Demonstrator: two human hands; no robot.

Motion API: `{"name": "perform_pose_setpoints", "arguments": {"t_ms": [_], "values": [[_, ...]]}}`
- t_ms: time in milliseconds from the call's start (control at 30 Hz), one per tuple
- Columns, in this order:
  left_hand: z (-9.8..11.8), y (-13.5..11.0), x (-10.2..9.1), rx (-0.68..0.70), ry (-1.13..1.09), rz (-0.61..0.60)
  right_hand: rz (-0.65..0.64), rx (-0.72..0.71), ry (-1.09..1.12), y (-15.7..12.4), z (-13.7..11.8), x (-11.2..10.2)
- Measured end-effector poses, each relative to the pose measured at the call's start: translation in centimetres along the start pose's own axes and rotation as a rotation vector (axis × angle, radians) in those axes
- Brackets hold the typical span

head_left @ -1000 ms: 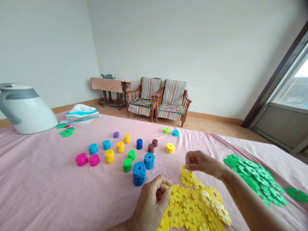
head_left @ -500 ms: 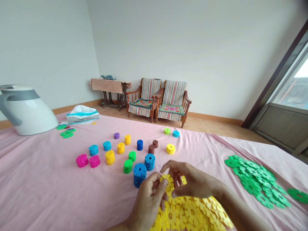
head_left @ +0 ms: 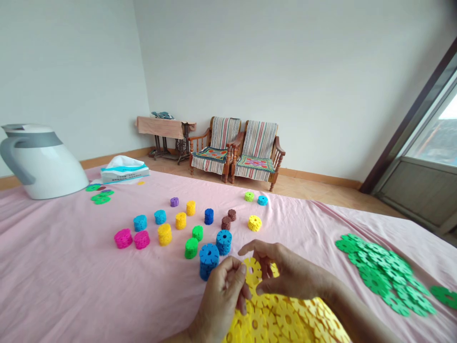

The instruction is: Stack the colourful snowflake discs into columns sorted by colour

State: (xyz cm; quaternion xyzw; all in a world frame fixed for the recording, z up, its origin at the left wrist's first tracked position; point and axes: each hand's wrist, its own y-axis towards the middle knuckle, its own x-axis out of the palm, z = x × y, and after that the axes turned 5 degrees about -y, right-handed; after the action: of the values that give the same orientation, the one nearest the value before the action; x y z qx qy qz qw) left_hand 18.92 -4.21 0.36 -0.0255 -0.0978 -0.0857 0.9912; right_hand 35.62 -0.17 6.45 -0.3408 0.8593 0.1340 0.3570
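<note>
My left hand (head_left: pixel 223 297) is closed, pinching a yellow slotted plastic disc (head_left: pixel 253 271) upright between thumb and fingers. Just right of it, my right hand (head_left: pixel 285 271) arches with thumb and index finger wide apart. Part of another yellow disc (head_left: pixel 274 270) shows by its curled fingers; I cannot tell if they hold it. Under both hands spreads a heap of loose yellow discs (head_left: pixel 285 319). Two stacks of blue discs stand just beyond my left hand, the nearer blue stack (head_left: pixel 209 262) and the farther blue stack (head_left: pixel 223 242).
Small disc stacks dot the pink cloth (head_left: pixel 89 276): pink (head_left: pixel 123 238), yellow (head_left: pixel 164 234), green (head_left: pixel 191 248), brown (head_left: pixel 226 222) and others. Loose green discs (head_left: pixel 382 267) lie at right. A white jug (head_left: pixel 53 166) and tissue pack (head_left: pixel 124 170) stand far left; two chairs (head_left: pixel 255 152) sit beyond.
The view has shifted slightly. The yellow disc in my left hand has turned a little and sits slightly farther right, clear of the thumb tip. Both hands stay nearly in place.
</note>
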Motion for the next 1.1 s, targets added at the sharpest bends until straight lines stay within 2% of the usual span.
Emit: {"name": "perform_pose_setpoints", "arguments": {"t_ms": [167,300,367,433,500,633,800,1100], "values": [[0.0,0.1,-0.1,-0.019,-0.033,0.003,0.014,-0.009,-0.014,-0.1,-0.6,0.3],[0.1,0.0,0.0,-0.012,-0.036,-0.009,0.033,-0.001,0.003,0.1,0.7,-0.4],[0.1,-0.1,0.1,0.000,-0.012,-0.009,0.137,0.032,-0.008,0.8,2.4,-0.9],[0.1,-0.2,0.1,0.004,0.017,-0.012,0.357,0.112,-0.008,1.9,4.5,-1.4],[0.0,-0.2,0.1,0.002,0.036,-0.014,0.524,0.193,0.043,3.3,6.6,-1.6],[0.1,-0.1,0.1,-0.014,0.073,-0.022,0.661,0.261,0.108,5.7,9.7,-1.5],[0.1,-0.2,0.2,-0.014,0.091,-0.025,0.702,0.295,0.043,7.4,11.1,-1.0],[0.3,-0.1,0.3,-0.022,0.094,-0.040,0.666,0.366,0.076,8.2,11.3,-0.4]]}}
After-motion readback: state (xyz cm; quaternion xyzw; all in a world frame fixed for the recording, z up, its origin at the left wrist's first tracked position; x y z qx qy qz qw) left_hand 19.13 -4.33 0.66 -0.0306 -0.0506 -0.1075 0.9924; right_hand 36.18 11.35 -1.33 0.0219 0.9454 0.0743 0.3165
